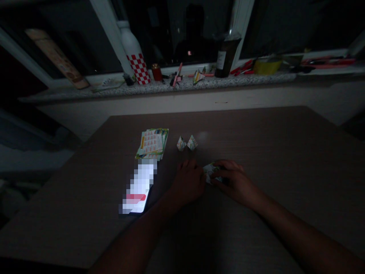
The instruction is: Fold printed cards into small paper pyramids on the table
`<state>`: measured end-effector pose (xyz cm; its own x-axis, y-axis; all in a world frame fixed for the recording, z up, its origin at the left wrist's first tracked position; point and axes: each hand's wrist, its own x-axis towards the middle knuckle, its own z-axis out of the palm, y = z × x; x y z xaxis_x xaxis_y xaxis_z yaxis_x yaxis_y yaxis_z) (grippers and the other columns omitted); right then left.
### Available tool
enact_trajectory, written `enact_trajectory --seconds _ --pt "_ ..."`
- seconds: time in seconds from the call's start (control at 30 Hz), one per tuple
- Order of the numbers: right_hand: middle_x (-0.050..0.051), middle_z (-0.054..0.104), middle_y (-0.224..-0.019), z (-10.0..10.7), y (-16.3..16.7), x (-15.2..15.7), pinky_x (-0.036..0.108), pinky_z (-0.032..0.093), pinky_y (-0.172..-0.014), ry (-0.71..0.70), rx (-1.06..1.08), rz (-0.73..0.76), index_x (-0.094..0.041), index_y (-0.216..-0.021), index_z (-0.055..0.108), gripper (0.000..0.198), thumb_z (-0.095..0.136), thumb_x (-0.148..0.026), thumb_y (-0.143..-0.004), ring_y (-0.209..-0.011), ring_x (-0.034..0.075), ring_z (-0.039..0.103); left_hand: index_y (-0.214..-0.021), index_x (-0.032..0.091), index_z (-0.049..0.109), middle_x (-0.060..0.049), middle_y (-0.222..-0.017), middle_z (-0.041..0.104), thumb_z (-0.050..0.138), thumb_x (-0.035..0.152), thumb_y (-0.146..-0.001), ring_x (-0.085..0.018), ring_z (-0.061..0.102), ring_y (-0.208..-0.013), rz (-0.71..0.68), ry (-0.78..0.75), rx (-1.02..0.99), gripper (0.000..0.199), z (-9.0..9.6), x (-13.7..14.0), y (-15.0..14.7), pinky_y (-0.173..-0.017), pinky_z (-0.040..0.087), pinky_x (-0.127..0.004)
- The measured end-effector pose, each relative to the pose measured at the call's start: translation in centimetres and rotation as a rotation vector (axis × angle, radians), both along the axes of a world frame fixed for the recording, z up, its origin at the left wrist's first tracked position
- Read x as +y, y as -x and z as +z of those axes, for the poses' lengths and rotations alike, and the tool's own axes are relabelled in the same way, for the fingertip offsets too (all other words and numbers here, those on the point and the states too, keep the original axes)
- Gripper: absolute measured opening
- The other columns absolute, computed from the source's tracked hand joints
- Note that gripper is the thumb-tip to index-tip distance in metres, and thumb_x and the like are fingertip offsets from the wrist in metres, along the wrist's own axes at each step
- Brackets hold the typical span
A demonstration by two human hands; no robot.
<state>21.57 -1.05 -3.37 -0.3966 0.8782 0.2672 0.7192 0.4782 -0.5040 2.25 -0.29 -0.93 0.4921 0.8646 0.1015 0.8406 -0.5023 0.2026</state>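
Observation:
A small piece of printed paper (210, 172), white and green, lies on the table between my two hands. My left hand (189, 180) is closed, its fingers curled at the paper's left edge, with the thumb hidden. From the other side my right hand (235, 180) reaches over the paper, thumb and fingers closed on its right part. Just beyond my left hand stand two small folded paper shapes, a left one (181, 143) and a right one (192, 142), both pointed at the top. The dim light hides the finer folds.
A stack of printed leaflets (151, 144) lies to the left on the brown table (273, 144). Nearer sits a lit phone (139, 186), beside my left forearm. Along the windowsill (108, 91) stand a checkered bottle (137, 61), a dark cup (225, 57) and a yellow container (266, 66).

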Motion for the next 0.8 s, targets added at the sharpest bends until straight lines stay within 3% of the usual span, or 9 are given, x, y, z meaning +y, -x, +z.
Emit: enact_trajectory --seconds 0.23,0.8 --pt "0.007 0.06 -0.116 -0.1 -0.04 0.12 0.046 0.041 -0.089 0.002 0.012 0.001 -0.028 -0.093 0.071 0.016 0.065 -0.033 -0.079 -0.107 0.027 0.053 -0.088 0.014 0.062 -0.012 -0.102 0.053 0.049 0.038 -0.086 -0.029 0.047 -0.101 0.091 0.013 0.013 0.028 -0.29 0.01 0.24 -0.083 0.038 -0.043" --pt "0.005 0.06 -0.117 0.01 0.0 0.14 0.044 0.04 -0.091 0.018 -0.019 -0.01 -0.029 -0.093 0.071 0.017 0.068 -0.029 -0.076 -0.11 0.026 0.053 -0.096 0.014 0.06 -0.011 -0.103 0.055 0.036 0.033 -0.093 -0.027 0.046 -0.101 0.099 -0.054 0.152 0.031 -0.35 -0.07 -0.39 -0.081 0.036 -0.042"
